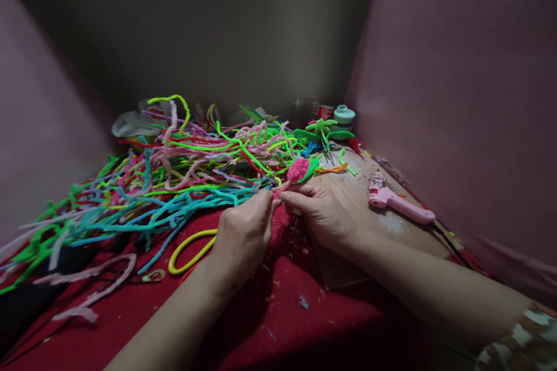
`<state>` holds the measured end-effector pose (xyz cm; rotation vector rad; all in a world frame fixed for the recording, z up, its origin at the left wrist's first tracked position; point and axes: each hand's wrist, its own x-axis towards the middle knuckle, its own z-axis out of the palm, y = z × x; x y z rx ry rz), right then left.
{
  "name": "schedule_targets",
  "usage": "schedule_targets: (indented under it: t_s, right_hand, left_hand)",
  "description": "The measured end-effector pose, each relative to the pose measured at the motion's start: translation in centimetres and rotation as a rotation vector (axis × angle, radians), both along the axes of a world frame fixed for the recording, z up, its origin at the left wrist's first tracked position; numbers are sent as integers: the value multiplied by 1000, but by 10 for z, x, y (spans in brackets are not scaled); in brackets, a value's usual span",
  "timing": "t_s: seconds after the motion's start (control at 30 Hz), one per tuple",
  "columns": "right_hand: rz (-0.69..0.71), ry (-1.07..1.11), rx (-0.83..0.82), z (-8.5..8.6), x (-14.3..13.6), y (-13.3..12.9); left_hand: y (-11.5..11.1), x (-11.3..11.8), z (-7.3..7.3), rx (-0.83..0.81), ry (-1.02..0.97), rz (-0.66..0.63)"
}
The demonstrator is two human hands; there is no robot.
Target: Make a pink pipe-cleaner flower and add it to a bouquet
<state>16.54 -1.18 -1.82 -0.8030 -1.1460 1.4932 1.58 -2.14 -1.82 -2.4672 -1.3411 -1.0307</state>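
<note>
Between my two hands is a pink fuzzy piece [298, 170], a rounded, spoon-like head on a twisted stem that points up and to the right. My left hand [247, 226] is closed round the lower end of the stem. The thumb and fingers of my right hand [319, 208] pinch the stem just below the head. Both hands nearly touch at the fingertips. A green leaf shape [311, 168] shows right behind the pink head.
A heap of coloured fuzzy stems [195, 165] spreads behind and left. A pink glue gun [400, 203] lies on a board [357, 191] at the right. A yellow loop [191, 249] lies on the red cloth [261, 324]. Jars [343, 116] stand behind.
</note>
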Motion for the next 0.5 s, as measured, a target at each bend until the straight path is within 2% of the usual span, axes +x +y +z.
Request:
schedule_targets:
  t_s: [0.17,0.27,0.37,0.5]
  right_hand:
    - [109,85,40,4,0,-3]
    - [164,100,39,3,1,-2]
    - [158,101,70,0,3,0]
    - [166,114,89,-3,4,4]
  left_hand:
    - [-3,1,7,-23,-92,-36]
    - [-4,0,11,-117,-186,-38]
    - [-5,1,14,-323,-335,-59]
    - [-6,5,23,-749,-634,-121]
